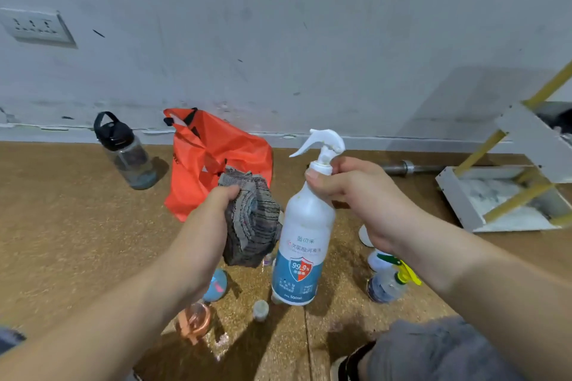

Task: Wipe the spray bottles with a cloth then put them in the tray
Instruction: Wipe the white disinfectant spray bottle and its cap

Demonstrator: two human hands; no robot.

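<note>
1. Nearest: several small containers stand on the brown floor, among them a pink bottle, a capped vial and a yellow-trigger sprayer. By judgement these are the queue awaiting wiping; they sit within arm's reach, which keeps pick-ups short.

2. Left hand: fingers curled round a bunched striped cloth, holding it as a wad. Bunching gives a thick pad for rubbing. The cloth sits just beside the bottle's left flank; contact can't be confirmed.

3. Right hand: thumb and fingers pinch the neck of the white spray bottle, below the trigger head. Bottle is upright, label facing the camera. The neck grip leaves the body exposed for the cloth and prob. allows rotation. Whether the base rests on the floor: can't tell.

4. Step in hand, by judgement: wiping this bottle; not yet trayed.

5. Farther, right: the white tray lies on the floor near the wall, well apart from the bottle.

6. Farthest, at the wall: orange bag, dark-capped water bottle, metal bar.
</note>
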